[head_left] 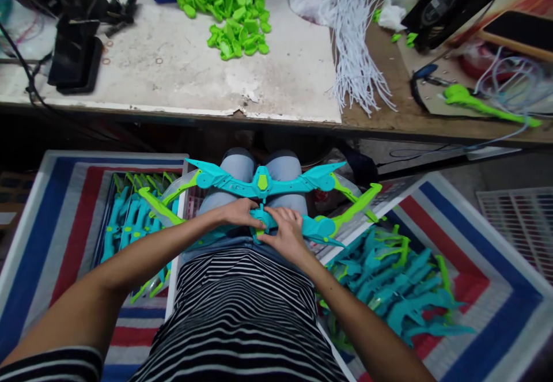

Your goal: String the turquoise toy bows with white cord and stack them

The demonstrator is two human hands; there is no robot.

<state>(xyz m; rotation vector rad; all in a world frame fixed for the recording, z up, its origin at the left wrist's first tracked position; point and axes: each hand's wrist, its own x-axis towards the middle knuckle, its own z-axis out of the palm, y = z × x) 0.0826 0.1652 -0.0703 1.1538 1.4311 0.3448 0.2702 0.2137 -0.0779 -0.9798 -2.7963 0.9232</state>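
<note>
Across my lap lie two turquoise toy bows with lime-green limb ends. The farther toy bow [231, 185] rests over my knees, with a green piece at its centre. Both hands are on the middle of the nearer toy bow [317, 227], close to my waist. My left hand [242, 214] grips its centre part from the left, thumb pressed on top. From the right, my right hand [286, 233] closes on the same part, fingers curled over it. The small centre details are partly hidden under my fingers.
Striped-lined boxes stand on both sides: one with stacked toy bows [125, 220] at left, another with a turquoise pile [389, 278] at right. On the workbench [151, 76] ahead lie lime-green pieces [237, 30], white cords [356, 53], a black stand [75, 53] and a phone [525, 30].
</note>
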